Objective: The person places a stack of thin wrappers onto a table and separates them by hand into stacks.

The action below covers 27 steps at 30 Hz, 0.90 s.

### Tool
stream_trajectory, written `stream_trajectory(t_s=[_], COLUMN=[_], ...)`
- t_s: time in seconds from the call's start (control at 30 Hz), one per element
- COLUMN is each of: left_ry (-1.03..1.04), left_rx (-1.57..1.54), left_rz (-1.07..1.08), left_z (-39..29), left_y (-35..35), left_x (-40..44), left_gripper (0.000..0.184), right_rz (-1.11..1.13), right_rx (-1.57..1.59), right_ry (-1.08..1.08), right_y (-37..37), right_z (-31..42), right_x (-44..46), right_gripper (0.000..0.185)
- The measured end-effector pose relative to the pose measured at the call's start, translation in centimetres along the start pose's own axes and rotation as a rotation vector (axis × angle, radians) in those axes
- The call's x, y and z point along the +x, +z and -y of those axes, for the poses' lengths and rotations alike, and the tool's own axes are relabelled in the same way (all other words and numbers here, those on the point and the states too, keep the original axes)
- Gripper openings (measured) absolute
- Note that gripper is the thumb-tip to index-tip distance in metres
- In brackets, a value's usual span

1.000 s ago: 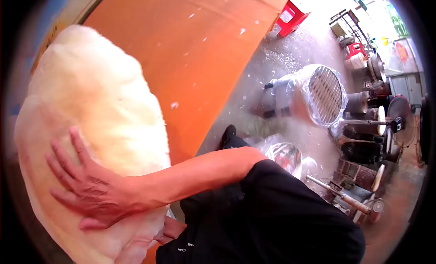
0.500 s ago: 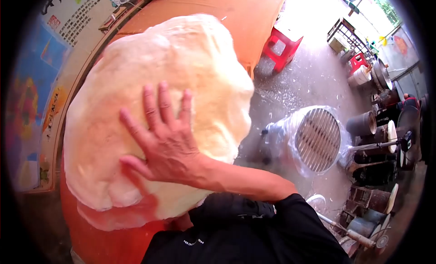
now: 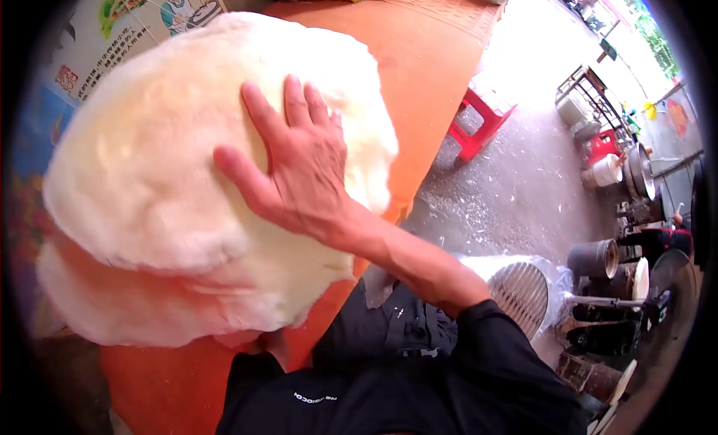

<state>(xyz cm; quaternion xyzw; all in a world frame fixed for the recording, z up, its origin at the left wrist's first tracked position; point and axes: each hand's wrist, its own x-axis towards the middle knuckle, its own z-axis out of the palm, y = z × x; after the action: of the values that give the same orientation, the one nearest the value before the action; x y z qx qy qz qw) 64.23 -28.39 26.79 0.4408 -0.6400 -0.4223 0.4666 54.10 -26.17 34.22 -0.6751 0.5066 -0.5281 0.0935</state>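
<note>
A big, pale, soft stack of what look like thin pancakes [image 3: 172, 188] fills the left half of the head view, over an orange-covered table [image 3: 426, 53]. My right hand [image 3: 299, 162] lies palm down on its top, fingers stretched and thumb apart. A lower layer [image 3: 149, 308] sticks out along the near side, under the upper bulk. Of my left arm only a bit of skin [image 3: 275, 347] shows beneath the near edge; the left hand's fingers are hidden under the stack.
A red stool [image 3: 479, 124] stands on the floor beyond the table's right edge. Closer to me is a plastic-wrapped fan-like object with a slatted round front [image 3: 521, 296]. Buckets [image 3: 593, 258] and pans line the right side. An illustrated poster [image 3: 112, 53] is at the left.
The stack has shifted left and up in view, showing more of the lower layer. My right hand has moved up and slightly right, still resting on top. The camera view has shifted too.
</note>
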Motion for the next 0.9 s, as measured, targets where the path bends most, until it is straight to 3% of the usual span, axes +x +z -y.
stream_trajectory(t_s=[0.1,0.17,0.2,0.33,0.43,0.53,0.57,0.6,0.63,0.7,0.77,0.83,0.87,0.9], left_ry=[0.203,0.289,0.309,0.302,0.191,-0.064,-0.164,-0.235,-0.325,-0.423,-0.487,-0.497,-0.474,-0.482], left_rx=[0.119,0.226,0.286,0.506,0.579,0.447,0.398,0.319,0.180,-0.105,-0.131,-0.157,-0.193,-0.215], left_rz=[-0.087,-0.158,-0.197,-0.307,-0.274,-0.215,-0.232,-0.253,-0.299,-0.356,-0.410,-0.412,-0.419,-0.399], left_z=[-3.3,-4.5,-4.5,-2.0,2.5,8.0,7.8,9.3,9.4,11.3,11.1,11.4,10.5,9.5], left_y=[3.8,6.7,8.1,13.0,15.5,17.8,18.7,19.0,19.5,19.2,19.1,18.8,19.3,19.6], left_x=[10.9,17.6,20.6,27.9,25.4,18.6,16.5,14.4,12.8,10.1,8.9,8.4,9.1,9.8], left_gripper=[0.036,0.037,0.037,0.038,0.039,0.034,0.031,0.029,0.026,0.026,0.023,0.021,0.020,0.020], right_rz=[-0.013,-0.078,-0.052,0.097,0.072,0.094,0.092,0.023,0.007,-0.047,-0.050,0.091,0.320,0.415], right_rx=[0.320,0.491,0.608,1.200,1.449,1.475,1.099,1.094,1.062,0.663,0.373,0.205,0.138,-0.096], right_ry=[0.119,-0.103,-0.095,0.471,0.823,1.129,1.436,1.468,1.419,1.341,1.111,0.691,0.548,0.038], right_y=[0.4,2.9,3.5,0.2,-5.1,-11.0,-14.2,-16.4,-18.0,-20.1,-20.8,-17.8,-16.4,-14.6], right_z=[-4.9,-11.2,-14.4,-27.2,-39.6,-51.2,-50.8,-51.1,-51.8,-51.5,-49.7,-45.6,-42.9,-41.3], right_x=[6.3,11.3,13.4,18.4,16.2,8.6,7.8,6.8,5.4,4.4,4.4,5.6,6.6,7.8], right_gripper=[0.071,0.062,0.061,0.056,0.053,0.056,0.062,0.062,0.059,0.046,0.033,0.023,0.033,0.040])
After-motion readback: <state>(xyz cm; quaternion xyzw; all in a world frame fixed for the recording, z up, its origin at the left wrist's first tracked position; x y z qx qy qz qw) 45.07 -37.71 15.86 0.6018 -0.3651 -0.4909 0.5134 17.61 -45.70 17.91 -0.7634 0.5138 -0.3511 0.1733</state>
